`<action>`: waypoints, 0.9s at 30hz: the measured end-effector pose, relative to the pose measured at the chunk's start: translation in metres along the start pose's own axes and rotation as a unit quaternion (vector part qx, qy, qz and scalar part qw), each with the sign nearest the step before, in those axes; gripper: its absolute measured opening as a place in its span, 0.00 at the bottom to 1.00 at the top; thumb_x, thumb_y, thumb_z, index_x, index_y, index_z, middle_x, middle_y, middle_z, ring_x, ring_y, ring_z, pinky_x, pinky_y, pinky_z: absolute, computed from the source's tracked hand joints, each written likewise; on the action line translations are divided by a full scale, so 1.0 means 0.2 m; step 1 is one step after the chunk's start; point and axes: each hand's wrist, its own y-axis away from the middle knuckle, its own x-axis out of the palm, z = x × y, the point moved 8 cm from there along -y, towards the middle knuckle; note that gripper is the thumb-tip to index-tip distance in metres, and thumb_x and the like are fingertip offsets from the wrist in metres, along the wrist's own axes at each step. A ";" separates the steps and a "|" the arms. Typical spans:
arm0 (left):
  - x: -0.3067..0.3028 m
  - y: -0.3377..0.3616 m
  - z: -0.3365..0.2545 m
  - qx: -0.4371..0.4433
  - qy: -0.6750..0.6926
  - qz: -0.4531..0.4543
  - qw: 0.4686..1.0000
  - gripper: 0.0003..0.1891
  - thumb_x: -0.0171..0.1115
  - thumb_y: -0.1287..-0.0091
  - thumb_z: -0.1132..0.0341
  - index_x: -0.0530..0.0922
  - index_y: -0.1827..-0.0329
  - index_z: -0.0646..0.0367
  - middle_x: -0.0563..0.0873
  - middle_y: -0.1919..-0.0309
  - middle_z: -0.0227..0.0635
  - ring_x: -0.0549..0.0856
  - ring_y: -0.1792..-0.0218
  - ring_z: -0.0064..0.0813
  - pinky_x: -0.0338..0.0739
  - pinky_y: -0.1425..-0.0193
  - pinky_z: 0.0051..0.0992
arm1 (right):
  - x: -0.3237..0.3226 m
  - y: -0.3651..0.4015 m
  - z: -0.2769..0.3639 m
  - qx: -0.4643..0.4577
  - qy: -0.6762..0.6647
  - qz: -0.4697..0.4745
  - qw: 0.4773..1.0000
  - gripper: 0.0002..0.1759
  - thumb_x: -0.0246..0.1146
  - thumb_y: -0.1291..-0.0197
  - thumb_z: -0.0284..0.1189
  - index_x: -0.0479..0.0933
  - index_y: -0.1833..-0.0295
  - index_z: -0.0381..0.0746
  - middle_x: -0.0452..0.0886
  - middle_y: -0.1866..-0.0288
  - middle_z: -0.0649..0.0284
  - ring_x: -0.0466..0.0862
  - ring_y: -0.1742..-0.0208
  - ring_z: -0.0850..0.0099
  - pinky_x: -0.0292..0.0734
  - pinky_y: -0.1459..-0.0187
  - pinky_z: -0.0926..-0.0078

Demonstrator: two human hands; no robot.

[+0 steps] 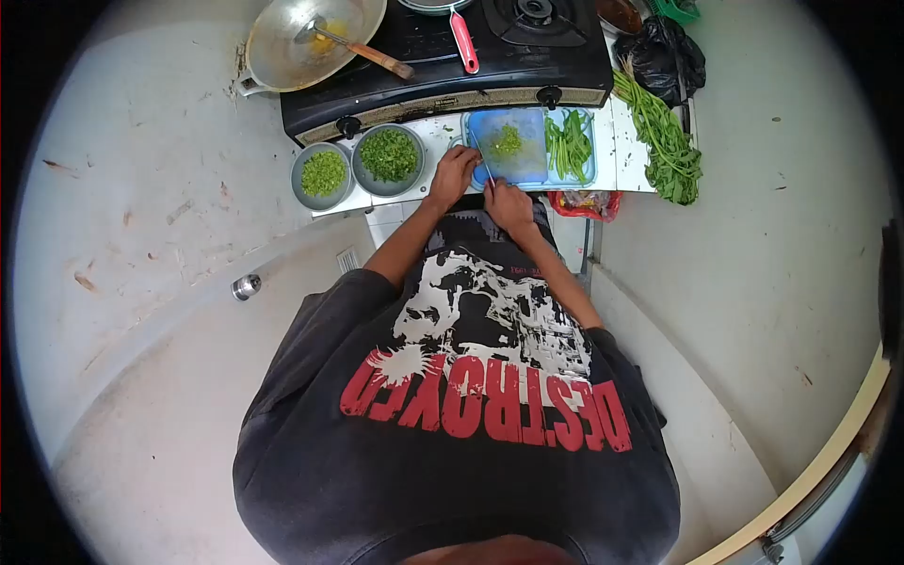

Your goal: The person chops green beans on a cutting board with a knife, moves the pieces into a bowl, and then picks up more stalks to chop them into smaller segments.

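A blue cutting board (527, 168) lies on the tiled counter in front of the stove. On it sit a small heap of chopped greens (507, 141) and, at its right end, several whole long beans (569, 146). My left hand (454, 175) rests at the board's left edge, fingers curled, beside the knife. My right hand (509, 204) is closed at the board's near edge on the handle of a thin knife (484, 158), whose blade points away across the board. I cannot tell whether the left hand grips anything.
Two grey bowls of chopped greens (323, 174) (389, 155) stand left of the board. Behind is a black gas stove (443, 80) with a wok and spatula (311, 42) and a red-handled pan (463, 40). A bunch of long beans (664, 141), a black bag (667, 56) and a red packet (586, 201) lie at right.
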 end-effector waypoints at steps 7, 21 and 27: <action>0.03 0.01 -0.05 0.022 -0.026 -0.010 0.999 0.07 0.66 0.36 0.75 0.84 0.56 0.64 0.85 0.59 0.46 0.86 0.57 0.48 0.81 0.51 0.38 | -0.03 -0.02 -0.05 -0.025 0.012 -0.038 0.999 0.24 0.52 0.27 0.46 0.77 0.60 0.33 0.84 0.72 0.41 0.86 0.68 0.42 0.82 0.62 0.46; -0.01 0.01 -0.06 0.016 -0.027 -0.009 0.999 0.07 0.64 0.38 0.77 0.83 0.58 0.63 0.84 0.60 0.45 0.83 0.56 0.50 0.79 0.49 0.40 | -0.03 0.04 0.02 -0.024 -0.002 -0.013 1.000 0.26 0.52 0.27 0.47 0.77 0.59 0.32 0.84 0.71 0.40 0.87 0.66 0.42 0.83 0.60 0.47; -0.02 0.00 -0.07 0.012 -0.033 -0.002 0.999 0.06 0.63 0.37 0.77 0.83 0.58 0.64 0.85 0.61 0.44 0.83 0.56 0.50 0.79 0.50 0.40 | -0.02 -0.06 0.03 -0.027 -0.009 -0.022 0.999 0.25 0.53 0.27 0.46 0.78 0.60 0.32 0.84 0.70 0.39 0.86 0.65 0.41 0.83 0.60 0.46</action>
